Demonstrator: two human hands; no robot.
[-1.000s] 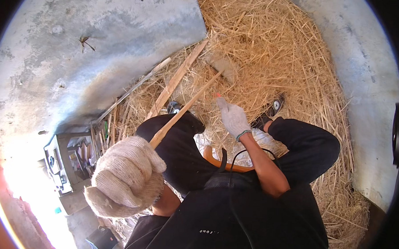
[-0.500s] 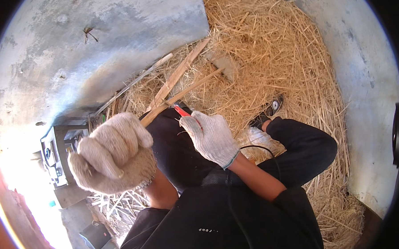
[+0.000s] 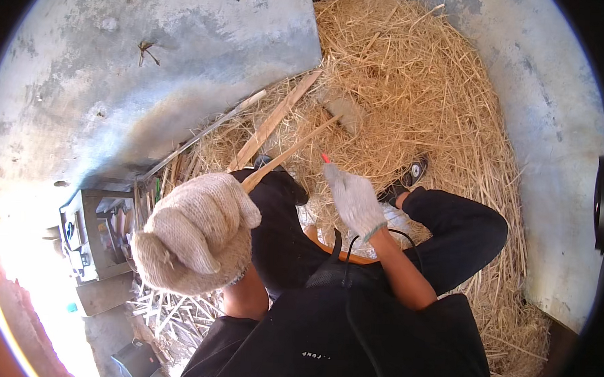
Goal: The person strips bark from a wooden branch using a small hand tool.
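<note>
My left hand (image 3: 195, 234), in a knitted off-white work glove, is closed around the near end of a thin tapered wooden strip (image 3: 286, 155). The strip slants up and away to the right over my bent left leg. To its right, apart from the strip, my right hand (image 3: 355, 199) wears a similar glove and is closed on a red-handled knife (image 3: 325, 158). Only a small red end of the knife shows past the fingers; its blade cannot be made out now.
Loose straw (image 3: 428, 79) covers the floor. A flat wooden board (image 3: 274, 120) and a thin pole lie by the grey wall (image 3: 207, 43). A wooden shelf unit (image 3: 106, 281) and a dark box (image 3: 136, 360) stand at the left. My shoe (image 3: 416, 170) rests on the straw.
My right hand has moved right and away with the knife, off the wooden strip that it was against. My left hand has shifted slightly right, still gripping the strip.
</note>
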